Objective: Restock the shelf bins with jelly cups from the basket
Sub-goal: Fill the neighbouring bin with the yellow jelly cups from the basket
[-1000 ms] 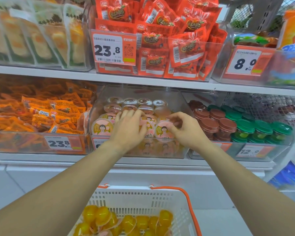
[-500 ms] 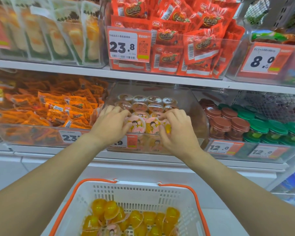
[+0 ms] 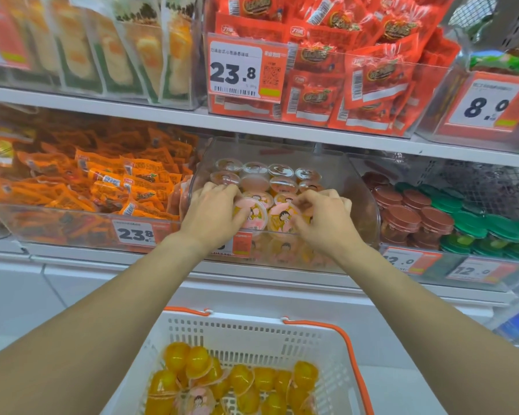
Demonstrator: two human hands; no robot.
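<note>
A clear shelf bin (image 3: pixel 364 187) on the middle shelf holds rows of jelly cups (image 3: pixel 280 182) with cartoon lids. Both my hands are inside its front part. My left hand (image 3: pixel 213 215) lies over the front left cups, its fingers curled round the edge of a pink-lidded jelly cup (image 3: pixel 254 216). My right hand (image 3: pixel 322 221) has its fingers and thumb curled onto the neighbouring orange jelly cup (image 3: pixel 280 219). Below, a white basket (image 3: pixel 252 323) with orange handles holds several yellow jelly cups (image 3: pixel 237 381).
Left of the bin is a bin of orange snack packets (image 3: pixel 108 187). To its right stand brown-lidded cups (image 3: pixel 414 212) and green-lidded cups (image 3: pixel 492 230). The upper shelf carries red packets (image 3: pixel 357 73) and a 23.8 price tag (image 3: pixel 241 70).
Both hands have stayed in the bin and drawn toward the front-row cups, fingers curling more tightly. The view has tilted down, showing more of the basket.
</note>
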